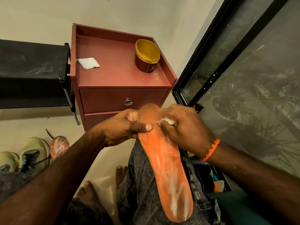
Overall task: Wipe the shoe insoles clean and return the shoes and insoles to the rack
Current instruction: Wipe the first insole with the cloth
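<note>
The person sits with a long orange foam insole (164,161) lying lengthwise along the thigh of their grey jeans (142,179), its white-smeared near end pointing toward them and its far end raised in front of the cabinet. The left hand (125,127) comes in from the lower left, forearm stretched diagonally, and grips the insole's left edge near the far end, thumb laid flat across the top face and fingers curled beneath. The right hand (183,125) reaches in from the right, wrist bent and wearing an orange braided wristband (211,150); its fingers are bunched round a small crumpled white wipe (167,120) and press it onto the insole's upper part, just beside the left thumb.

Behind the hands stands a reddish-brown bedside cabinet (123,98) with a round metal knob; on its top surface rest a squat dark-red jar with a yellow lid (146,56) and, well apart to the left, a folded white tissue (88,63). A black fabric shoe rack (32,73) stands to the left of the cabinet. On the floor at lower left lie pale yellow sneakers (30,153), with a second orange insole (59,146) touching them.
</note>
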